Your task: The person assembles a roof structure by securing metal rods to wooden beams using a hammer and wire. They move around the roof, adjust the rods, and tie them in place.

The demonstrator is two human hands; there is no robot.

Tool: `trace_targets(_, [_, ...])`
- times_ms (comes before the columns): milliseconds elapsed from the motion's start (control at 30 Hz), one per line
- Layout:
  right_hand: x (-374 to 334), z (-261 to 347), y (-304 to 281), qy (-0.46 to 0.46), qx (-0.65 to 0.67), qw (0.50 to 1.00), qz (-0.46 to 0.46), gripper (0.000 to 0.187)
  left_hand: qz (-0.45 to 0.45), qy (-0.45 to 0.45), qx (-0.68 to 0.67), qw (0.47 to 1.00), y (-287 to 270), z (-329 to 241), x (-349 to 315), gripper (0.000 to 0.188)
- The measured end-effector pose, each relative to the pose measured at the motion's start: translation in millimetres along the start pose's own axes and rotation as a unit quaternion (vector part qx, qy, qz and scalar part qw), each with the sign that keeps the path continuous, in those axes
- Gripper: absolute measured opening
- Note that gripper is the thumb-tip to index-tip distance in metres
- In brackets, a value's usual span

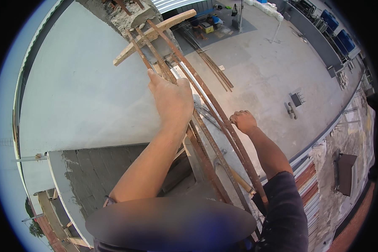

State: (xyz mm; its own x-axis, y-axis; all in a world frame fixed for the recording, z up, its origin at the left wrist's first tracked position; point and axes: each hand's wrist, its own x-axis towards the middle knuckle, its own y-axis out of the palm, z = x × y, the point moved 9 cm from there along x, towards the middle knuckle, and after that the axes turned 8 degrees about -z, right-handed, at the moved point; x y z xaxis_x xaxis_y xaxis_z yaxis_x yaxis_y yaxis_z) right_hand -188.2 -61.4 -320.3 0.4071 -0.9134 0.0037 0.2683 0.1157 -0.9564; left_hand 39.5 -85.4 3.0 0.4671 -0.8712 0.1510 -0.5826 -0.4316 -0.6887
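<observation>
Several long rusty steel rebars (216, 111) run from a rough broken concrete stub (149, 19) at the top down toward my body. Over the left-hand bars lies my left hand (172, 98), its fingers closed around a rebar and the thumb resting on top. To the right, my right hand (244, 122) is a closed fist beside the outermost bar. What it holds at the bar, if anything, is too small to make out. A wooden plank (180, 21) crosses behind the bars near the concrete.
A smooth grey wall (84, 92) stands on the left, with a wet mortar patch (96, 168) below. Far down on the right is a concrete yard (264, 71) with loose long bars (216, 69). A person (197, 29) sits near a yellow box (207, 27) there.
</observation>
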Motion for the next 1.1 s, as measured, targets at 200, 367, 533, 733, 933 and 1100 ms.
trace_targets(200, [-58.8, -23.0, 71.1, 0.535, 0.603, 0.591, -0.024, 0.040, -0.021, -0.013, -0.032, 0.999, -0.8, 2.5, 0.2, 0.081])
trace_targets(367, [-38.3, -12.9, 70.3, 0.468, 0.578, 0.665, -0.071, 0.039, -0.013, -0.022, -0.028, 0.999, 0.9, 4.4, 1.2, 0.082])
trace_targets(533, [-39.2, -20.6, 71.3, 0.563, 0.464, 0.682, -0.054, 0.037, 0.005, 0.003, -0.018, 1.000, 5.8, 3.0, 0.7, 0.083])
trace_targets(733, [-41.8, -34.7, 48.7, 0.580, 0.401, 0.693, -0.151, 0.037, 0.014, -0.024, -0.051, 0.998, 6.3, 5.1, 1.7, 0.085])
trace_targets(933, [-67.7, -130.2, 33.6, 0.608, 0.516, 0.515, -0.314, 0.034, 0.031, -0.029, -0.056, 0.998, 9.8, 4.5, 0.1, 0.082])
trace_targets(1100, [-70.9, -191.9, -53.5, 0.489, 0.566, 0.523, -0.408, 0.037, 0.035, -0.013, -0.064, 0.997, -1.9, -7.9, -11.5, 0.080])
